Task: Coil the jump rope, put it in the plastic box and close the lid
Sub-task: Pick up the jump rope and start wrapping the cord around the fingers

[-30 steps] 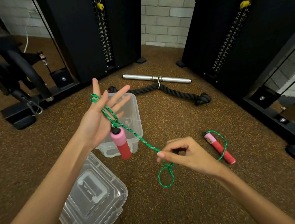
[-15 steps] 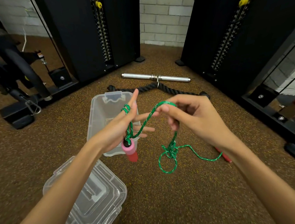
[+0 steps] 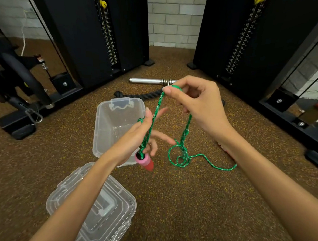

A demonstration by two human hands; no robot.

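A green jump rope runs between both hands. My left hand is held up over the clear plastic box, fingers straight, with rope loops wound round it and a pink-and-red handle dangling below the palm. My right hand pinches the rope at its highest point, above and right of the left hand. From there the rope drops into a tangled loop on the floor and trails right behind my right forearm. The second handle is hidden. The clear lid lies on the floor below the box.
Two black weight-stack towers stand at the back left and right. A steel bar and a thick black rope lie on the brown floor behind the box. Machine bases run along both sides.
My right hand has lifted the rope higher and further right, drawing the strand taut up from the left hand. The floor loop has shifted right. The second handle is now hidden.
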